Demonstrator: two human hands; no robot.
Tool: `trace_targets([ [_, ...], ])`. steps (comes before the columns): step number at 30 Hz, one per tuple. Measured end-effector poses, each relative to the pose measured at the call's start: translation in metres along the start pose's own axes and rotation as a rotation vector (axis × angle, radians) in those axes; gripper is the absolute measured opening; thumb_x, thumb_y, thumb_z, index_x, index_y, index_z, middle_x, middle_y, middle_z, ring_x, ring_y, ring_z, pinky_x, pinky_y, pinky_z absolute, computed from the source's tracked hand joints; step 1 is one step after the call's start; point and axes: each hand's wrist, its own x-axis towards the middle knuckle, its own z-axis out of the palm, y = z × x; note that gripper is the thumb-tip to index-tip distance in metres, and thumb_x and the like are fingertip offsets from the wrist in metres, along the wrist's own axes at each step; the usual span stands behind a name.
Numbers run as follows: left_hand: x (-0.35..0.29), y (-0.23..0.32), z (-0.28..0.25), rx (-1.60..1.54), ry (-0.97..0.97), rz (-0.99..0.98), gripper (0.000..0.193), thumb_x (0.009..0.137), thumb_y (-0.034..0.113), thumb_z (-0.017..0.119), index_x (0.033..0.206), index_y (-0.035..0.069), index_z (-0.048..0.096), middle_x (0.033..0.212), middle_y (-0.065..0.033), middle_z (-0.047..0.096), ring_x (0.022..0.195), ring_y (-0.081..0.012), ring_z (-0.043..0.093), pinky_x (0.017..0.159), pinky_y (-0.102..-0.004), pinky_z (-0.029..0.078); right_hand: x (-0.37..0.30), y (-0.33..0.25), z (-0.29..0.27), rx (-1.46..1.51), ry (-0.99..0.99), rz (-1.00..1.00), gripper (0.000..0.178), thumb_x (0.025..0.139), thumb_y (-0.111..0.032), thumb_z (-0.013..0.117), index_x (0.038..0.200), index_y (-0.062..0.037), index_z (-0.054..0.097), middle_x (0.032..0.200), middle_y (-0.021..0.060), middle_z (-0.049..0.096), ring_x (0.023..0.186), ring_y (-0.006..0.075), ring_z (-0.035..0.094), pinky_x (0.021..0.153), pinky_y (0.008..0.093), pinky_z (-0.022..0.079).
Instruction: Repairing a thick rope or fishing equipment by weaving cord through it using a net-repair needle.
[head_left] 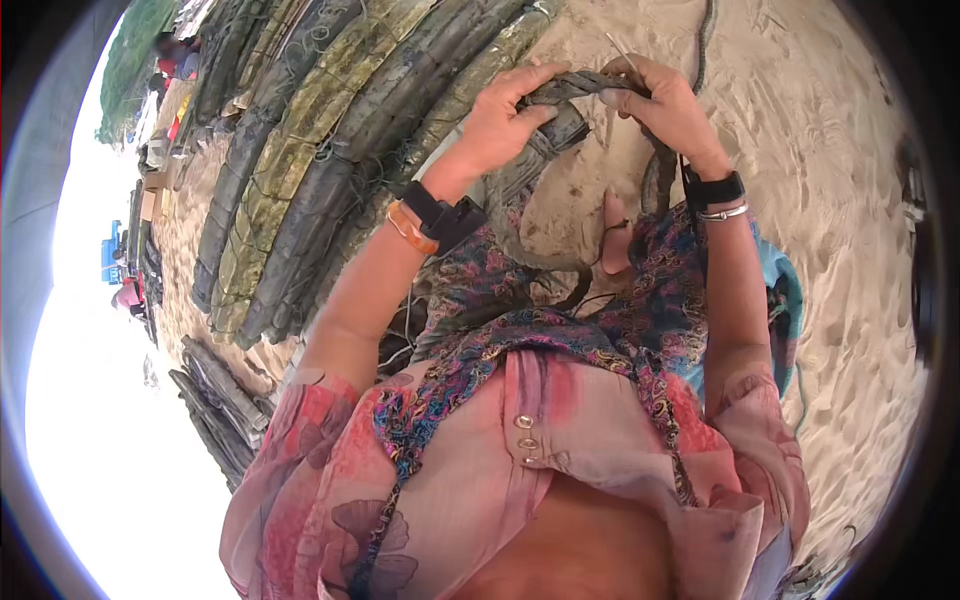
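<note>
A thick dark twisted rope (575, 87) arches between my two hands in front of me. My left hand (505, 115) is closed around its left end, thumb and fingers on either side. My right hand (662, 108) pinches the rope's right part between thumb and fingertips. A thin pale strand or sliver (617, 45) sticks up by the right fingertips; its kind is unclear. Below the right hand the rope hangs down, and a grey-brown length of rope (535, 258) loops over my patterned apron-like cloth (470, 285). Beneath the arch shows the cut end of a weathered pole (565, 130).
Long weathered bundles (300, 190), bound with cord, lie on the left. Sand (840, 200) spreads to the right, with another rope (705, 45) on it. My bare foot (617, 240) rests below my hands. People (130, 295) and a blue object (110, 250) stand far left.
</note>
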Motion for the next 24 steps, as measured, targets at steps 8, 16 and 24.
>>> trace_targets([
  [8, 0.007, 0.022, 0.005, 0.479, 0.104, 0.263, 0.036, 0.072, 0.009, 0.068, 0.107, 0.008, 0.061, 0.102, -0.0090, 0.057, 0.096, -0.0255, 0.055, 0.078, -0.0343, 0.047, 0.009, 0.014, 0.005, 0.552, -0.320, 0.391, 0.035, 0.084, -0.032, 0.057, 0.073, 0.0005, 0.061, 0.054, 0.0011, 0.048, 0.049, 0.0094, 0.043, 0.048, 0.0250, 0.034],
  [16, 0.012, 0.035, 0.009, 0.573, 0.185, 0.377, 0.019, 0.066, 0.010, 0.069, 0.083, 0.007, 0.061, 0.089, -0.0065, 0.056, 0.090, -0.0268, 0.053, 0.073, -0.0372, 0.046, 0.003, 0.018, 0.008, 0.635, -0.378, 0.467, 0.041, 0.085, -0.036, 0.056, 0.061, -0.0027, 0.058, 0.052, 0.0011, 0.045, 0.046, 0.0084, 0.039, 0.048, 0.0244, 0.032],
  [24, 0.014, 0.013, 0.002, -0.400, 0.127, -0.079, 0.015, 0.076, -0.004, 0.062, 0.090, 0.001, 0.060, 0.080, 0.0008, 0.059, 0.072, -0.0064, 0.053, 0.067, -0.0215, 0.044, -0.002, 0.012, 0.016, 0.607, -0.303, 0.121, 0.032, 0.081, -0.029, 0.063, 0.093, 0.0008, 0.060, 0.071, 0.0038, 0.058, 0.064, 0.0098, 0.053, 0.057, 0.0244, 0.042],
])
